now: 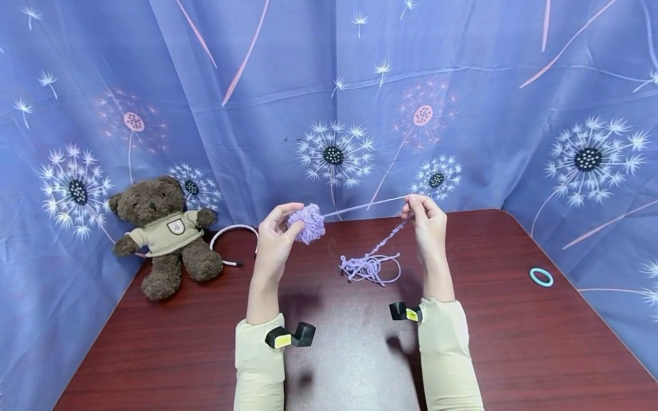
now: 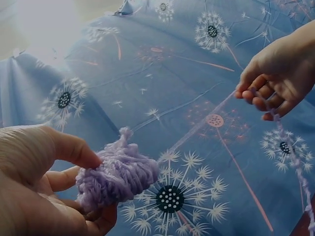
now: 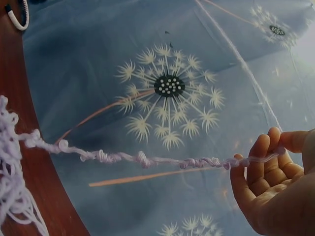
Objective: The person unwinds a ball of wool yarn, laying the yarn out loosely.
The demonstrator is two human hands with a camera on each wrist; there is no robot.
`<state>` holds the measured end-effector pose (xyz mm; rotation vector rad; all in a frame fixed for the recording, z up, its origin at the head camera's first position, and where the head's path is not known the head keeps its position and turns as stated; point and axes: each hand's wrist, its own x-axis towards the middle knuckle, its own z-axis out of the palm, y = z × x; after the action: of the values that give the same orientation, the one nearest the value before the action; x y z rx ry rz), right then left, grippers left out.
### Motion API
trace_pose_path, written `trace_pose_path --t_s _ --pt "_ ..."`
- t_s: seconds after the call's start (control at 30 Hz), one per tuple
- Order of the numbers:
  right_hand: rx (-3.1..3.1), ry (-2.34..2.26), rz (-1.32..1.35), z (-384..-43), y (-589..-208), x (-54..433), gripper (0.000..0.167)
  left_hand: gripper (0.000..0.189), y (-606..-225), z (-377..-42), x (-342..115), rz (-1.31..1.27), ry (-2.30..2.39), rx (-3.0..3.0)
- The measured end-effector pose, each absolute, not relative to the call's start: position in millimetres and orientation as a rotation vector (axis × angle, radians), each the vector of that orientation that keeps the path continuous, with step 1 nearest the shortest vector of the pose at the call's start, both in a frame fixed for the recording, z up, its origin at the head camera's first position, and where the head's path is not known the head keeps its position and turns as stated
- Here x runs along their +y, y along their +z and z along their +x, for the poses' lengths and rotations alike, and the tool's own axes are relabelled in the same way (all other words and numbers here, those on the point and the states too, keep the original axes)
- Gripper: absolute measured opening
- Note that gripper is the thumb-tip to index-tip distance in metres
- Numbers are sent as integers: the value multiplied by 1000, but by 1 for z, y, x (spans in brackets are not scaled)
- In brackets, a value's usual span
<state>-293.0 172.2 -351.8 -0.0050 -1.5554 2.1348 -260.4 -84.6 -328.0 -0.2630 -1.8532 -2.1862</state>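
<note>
My left hand (image 1: 274, 240) grips a small lilac ball of yarn (image 2: 123, 174) between thumb and fingers, raised over the far part of the table. From the ball a taut strand (image 1: 367, 205) runs to the right, where the thumb and fingertips of my right hand (image 1: 426, 220) pinch it. Below that pinch hangs a twisted, knotted length of the yarn (image 3: 142, 159), sloping down to a loose tangle of yarn (image 1: 366, 268) on the table. In the right wrist view, this knotted length crosses the fingertips.
A brown teddy bear (image 1: 172, 231) in a beige shirt sits at the table's left edge, with a white curved cord (image 1: 233, 227) beside it. On the right lies a turquoise ring (image 1: 541, 277). A blue dandelion-print curtain (image 1: 257, 142) hangs behind the dark red table (image 1: 514, 342).
</note>
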Motion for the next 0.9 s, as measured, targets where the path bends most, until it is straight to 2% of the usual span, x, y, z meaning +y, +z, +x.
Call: trace_pose_path --t_s 0.4,0.67,0.9 --pt "-1436 2129 -44 -295 -357 190 18 31 -329 -264 -106 -91 -2233 -1761" --pt "-1422 2105 -68 -296 -358 195 22 32 -330 -262 -113 -193 -2314 -1772" --pt "-1513 2125 -77 -298 -359 188 19 30 -328 -261 -108 -185 -2299 -1773"
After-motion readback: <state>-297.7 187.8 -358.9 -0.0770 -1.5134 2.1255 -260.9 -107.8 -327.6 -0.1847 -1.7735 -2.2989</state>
